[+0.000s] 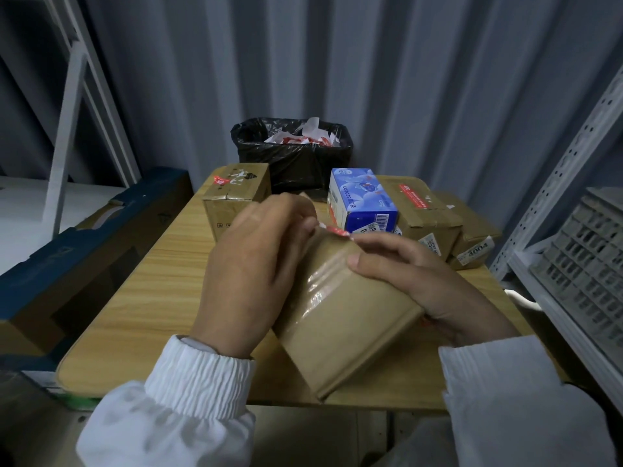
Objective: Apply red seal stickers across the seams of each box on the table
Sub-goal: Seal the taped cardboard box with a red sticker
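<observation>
A taped brown cardboard box (347,318) is tilted up off the wooden table (161,298) between both hands. My right hand (418,274) grips its right side, thumb on the top face. My left hand (256,264) is at the box's far upper edge, fingertips pinching a red seal sticker (335,230) that lies over that edge. On the far left stands a brown box (236,197) with a red sticker on its top seam. A blue printed box (362,200) and two brown parcels (424,214) sit at the far right.
A bin lined with a black bag (293,153) holds white and red paper scraps behind the table. Metal shelving (573,230) stands on the right. A large blue-edged carton (84,251) lies to the left. A corrugated wall is behind.
</observation>
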